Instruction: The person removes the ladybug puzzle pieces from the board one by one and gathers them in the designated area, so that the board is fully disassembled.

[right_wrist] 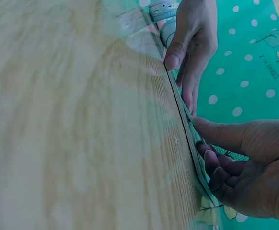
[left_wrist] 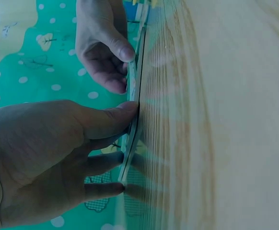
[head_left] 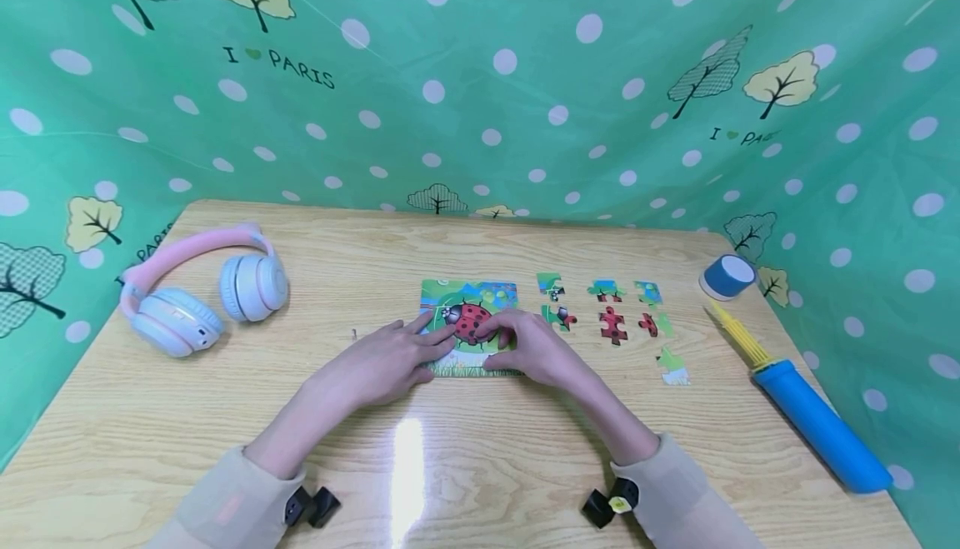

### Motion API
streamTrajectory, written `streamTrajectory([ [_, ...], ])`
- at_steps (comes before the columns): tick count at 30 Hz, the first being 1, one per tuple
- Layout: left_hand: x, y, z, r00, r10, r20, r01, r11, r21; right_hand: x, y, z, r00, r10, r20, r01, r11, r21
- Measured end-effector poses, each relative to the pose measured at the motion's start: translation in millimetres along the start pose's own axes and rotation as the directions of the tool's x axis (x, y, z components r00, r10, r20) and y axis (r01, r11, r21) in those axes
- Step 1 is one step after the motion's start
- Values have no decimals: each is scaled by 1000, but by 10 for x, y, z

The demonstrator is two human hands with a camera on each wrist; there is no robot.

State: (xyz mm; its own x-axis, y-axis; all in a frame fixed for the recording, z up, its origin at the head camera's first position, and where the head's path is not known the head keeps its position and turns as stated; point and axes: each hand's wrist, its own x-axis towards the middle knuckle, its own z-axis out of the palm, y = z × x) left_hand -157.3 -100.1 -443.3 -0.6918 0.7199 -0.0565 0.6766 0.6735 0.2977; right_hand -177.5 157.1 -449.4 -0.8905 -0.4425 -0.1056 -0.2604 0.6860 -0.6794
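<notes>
A jigsaw puzzle board (head_left: 461, 371) with a ladybug picture lies in the middle of the table. My left hand (head_left: 386, 361) rests on its left side, fingers spread and fairly straight, the thumb by the near edge. Over the board's right side is my right hand (head_left: 536, 349), its fingers curled and thumb opposite, pinching what seems to be a thin puzzle piece; the hand hides most of it. Loose puzzle pieces lie right of the board, among them a red spotted piece (head_left: 612, 326), a green and white piece (head_left: 674, 367) and a blue and green piece (head_left: 551, 284).
Pink and light-blue headphones (head_left: 255, 286) lie on the wooden table (head_left: 330, 241) at the left. On the right are a blue hand pump (head_left: 821, 426) with a yellow nozzle and a roll of blue tape (head_left: 727, 276). A green dotted cloth (head_left: 465, 132) hangs behind.
</notes>
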Motion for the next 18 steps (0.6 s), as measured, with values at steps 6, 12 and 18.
streamTrajectory([
  [6,-2,-3,7,1000,-10,2,10,1000,-4,-1,-4,-8,1000,1,10,-1,1000,-8],
  [12,0,-1,6,1000,-17,5,17,1000,-9,4,8,-9,1000,-20,7,20,1000,-15],
  [18,0,1,3,1000,-10,2,10,1000,-11,4,10,-15,1000,-25,13,25,1000,-4],
])
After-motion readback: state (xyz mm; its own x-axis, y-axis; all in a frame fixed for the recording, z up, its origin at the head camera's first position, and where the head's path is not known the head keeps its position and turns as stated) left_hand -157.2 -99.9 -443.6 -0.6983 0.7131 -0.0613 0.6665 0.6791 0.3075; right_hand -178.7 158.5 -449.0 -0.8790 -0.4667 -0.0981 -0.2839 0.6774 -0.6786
